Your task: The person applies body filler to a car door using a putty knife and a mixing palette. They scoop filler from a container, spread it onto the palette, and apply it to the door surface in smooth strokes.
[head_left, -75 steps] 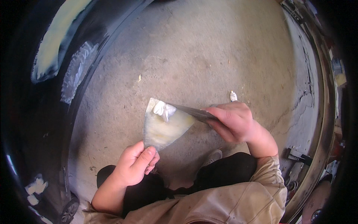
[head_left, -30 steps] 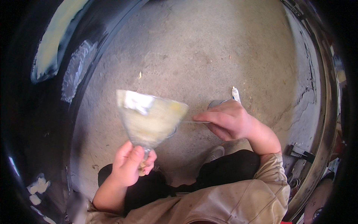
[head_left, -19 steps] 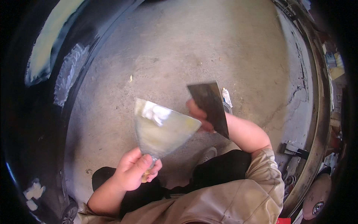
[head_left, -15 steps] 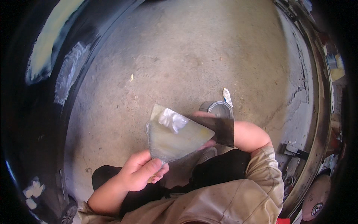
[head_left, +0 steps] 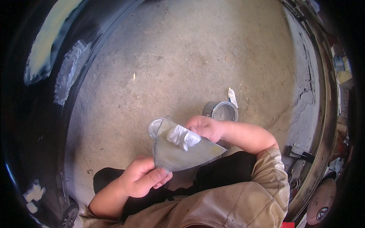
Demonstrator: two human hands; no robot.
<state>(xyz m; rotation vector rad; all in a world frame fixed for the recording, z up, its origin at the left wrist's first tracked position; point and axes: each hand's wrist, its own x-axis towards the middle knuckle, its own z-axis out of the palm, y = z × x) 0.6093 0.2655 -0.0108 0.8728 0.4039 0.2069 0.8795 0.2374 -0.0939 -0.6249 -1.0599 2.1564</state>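
Fingers of our left hand (head_left: 146, 176) are closed on the narrow near end of the broad spatula (head_left: 186, 157), thumb above and the rest curled below; those of our right hand (head_left: 205, 128) bend in at its far edge, partly hidden, so we cannot tell whether they grip anything. Along our left stands the dark curved panel (head_left: 40, 125), bearing pale smears (head_left: 40, 57), and we probably crouch beside it to have it within reach. We hold the spatula out in front of us, flat face up, presumably so that it serves as a tray. Beyond our right forearm (head_left: 243, 133), the open-looking tin (head_left: 208, 109) stands on the floor (head_left: 171, 68), likely to be handy; the round lid (head_left: 153, 129) shows past the spatula's left edge, partly covered. Just behind the tin lies the white tube (head_left: 232, 97). The white paste (head_left: 183, 137) sits heaped toward the spatula's far edge, well apart from our left fingers, perhaps to spare them, and just beside our right fingertips; whether these touch it, we cannot say.
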